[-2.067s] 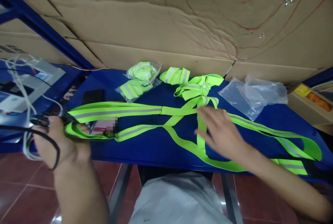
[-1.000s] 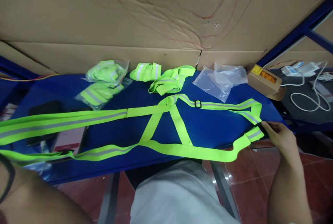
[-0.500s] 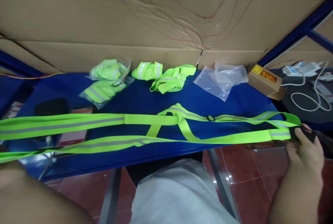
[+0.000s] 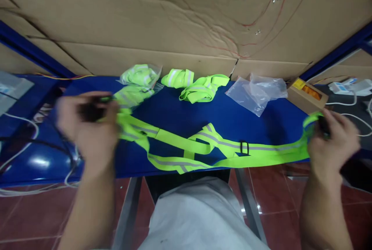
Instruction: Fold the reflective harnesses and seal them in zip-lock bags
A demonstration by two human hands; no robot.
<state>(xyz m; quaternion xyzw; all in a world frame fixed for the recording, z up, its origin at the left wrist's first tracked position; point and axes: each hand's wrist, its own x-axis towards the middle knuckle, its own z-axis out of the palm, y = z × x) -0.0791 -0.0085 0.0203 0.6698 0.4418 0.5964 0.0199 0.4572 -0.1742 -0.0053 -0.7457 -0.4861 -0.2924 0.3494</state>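
Note:
A neon-green harness of straps with grey stripes (image 4: 180, 143) stretches slackly between my hands over the front of the blue table. My left hand (image 4: 90, 122), blurred, is closed on a black part at the strap's left end. At the right, my right hand (image 4: 334, 137) grips the other end, where a black piece shows between thumb and fingers. A black slider buckle (image 4: 244, 148) sits on the strap's right half. Behind, two rolled green straps (image 4: 199, 87) lie unbagged, beside green straps in clear bags (image 4: 139, 76).
Clear plastic bags (image 4: 255, 89) lie at the back, beside an open cardboard box (image 4: 306, 96) with orange contents. White cables (image 4: 31, 126) and a grey device (image 4: 14, 91) are on the left. A white adapter (image 4: 351, 86) stands at the right. Cardboard (image 4: 130, 21) lines the back.
My left hand has come in from the lower left edge and up over the table, so the straps hang looser and bunch toward the middle. The view has shifted left.

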